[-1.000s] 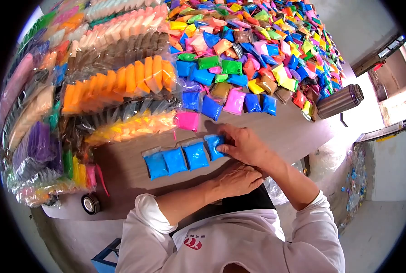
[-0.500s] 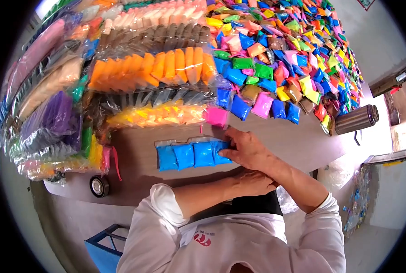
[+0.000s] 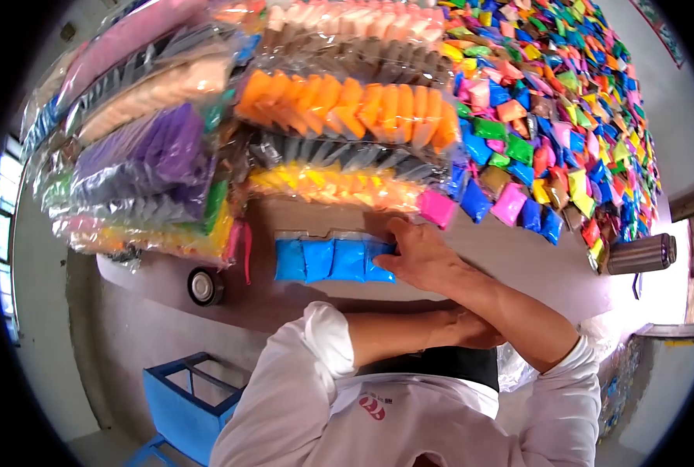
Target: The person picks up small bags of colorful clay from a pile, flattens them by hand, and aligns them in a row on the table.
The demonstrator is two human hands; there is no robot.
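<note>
A clear plastic strip of several blue packets [image 3: 333,259] lies flat on the table near its front edge. At the strip's right end is my right hand [image 3: 418,254], its thumb and fingers closed on the last packet's edge. My left hand [image 3: 473,327] rests beneath my right forearm by the table's front edge, its fingers mostly hidden. A single pink packet [image 3: 437,208] lies just above my right hand.
Bagged rows of orange packets [image 3: 347,107] and purple packets [image 3: 140,154] are stacked at left and behind. Loose coloured packets [image 3: 561,132] cover the back right. A metal flask [image 3: 639,254], a tape roll [image 3: 204,286] and a blue stool [image 3: 183,405] stand around.
The camera view has turned left, so most things appear further right. The blue strip stays on the table with my right hand at its end, and my arms remain crossed.
</note>
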